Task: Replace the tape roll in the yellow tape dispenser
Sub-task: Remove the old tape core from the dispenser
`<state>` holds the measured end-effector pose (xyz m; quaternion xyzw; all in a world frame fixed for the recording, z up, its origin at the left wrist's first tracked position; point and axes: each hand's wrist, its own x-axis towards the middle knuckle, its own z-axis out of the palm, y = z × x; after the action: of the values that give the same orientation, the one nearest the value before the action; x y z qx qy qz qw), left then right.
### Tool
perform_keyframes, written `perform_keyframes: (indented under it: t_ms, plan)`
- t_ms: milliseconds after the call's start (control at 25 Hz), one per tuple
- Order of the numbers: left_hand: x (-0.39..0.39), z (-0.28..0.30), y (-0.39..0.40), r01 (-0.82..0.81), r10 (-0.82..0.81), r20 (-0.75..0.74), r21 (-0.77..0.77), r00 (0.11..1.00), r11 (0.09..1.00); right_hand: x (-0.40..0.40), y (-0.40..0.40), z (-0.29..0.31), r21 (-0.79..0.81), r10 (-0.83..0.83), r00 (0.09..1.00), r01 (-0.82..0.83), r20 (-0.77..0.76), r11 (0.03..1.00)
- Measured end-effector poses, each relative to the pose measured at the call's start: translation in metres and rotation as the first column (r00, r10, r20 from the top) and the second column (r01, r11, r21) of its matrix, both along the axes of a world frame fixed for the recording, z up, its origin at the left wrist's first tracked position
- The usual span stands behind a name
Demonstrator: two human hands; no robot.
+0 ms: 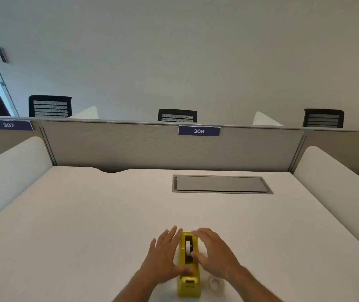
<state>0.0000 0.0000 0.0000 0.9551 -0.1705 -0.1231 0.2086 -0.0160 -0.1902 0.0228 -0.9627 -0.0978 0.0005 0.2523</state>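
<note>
Clearly I am near the start of this job. The dispenser (188,265) sits on the desk (87,225) between my two hands, and a roll (188,247) is seated in its slot, so nothing has come out yet. My left hand (165,257) lies flat against the dispenser's left side, fingers spread, thumb touching the body near the cutter end; it grips nothing. My right hand (214,252) hovers over the right side, fingers loosely spread, with its thumb reaching toward the roll in the slot; I would not call that a pinch, and I cannot tell whether the thumb actually touches the roll. A second roll (215,284), pale and clear, lies on the desk just below my right wrist, near the dispenser's cutter end. I judge that to be the replacement, though I cannot tell how full either roll is. Left to do: lift out the seated roll with its hub, fit the other one, and thread the tape to the cutter. Both hands are motion-blurred, the dispenser's far end is partly covered by my fingers, and the bottom edge crops my forearms.
</note>
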Motion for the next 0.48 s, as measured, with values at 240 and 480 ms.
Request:
perform_keyframes:
  t_ms: [240, 480]
  plan:
    - [-0.003, -0.002, -0.005, -0.021, 0.019, -0.022, -0.059, 1.000, 0.998, 0.007, 0.006, -0.002, -0.079, 0.060, 0.998, -0.059, 0.014, 0.995]
    - [0.003, -0.001, -0.005, 0.009, -0.010, -0.015, -0.058, 1.000, 0.998, 0.012, 0.010, -0.008, -0.135, 0.044, 0.997, -0.036, 0.057, 0.990]
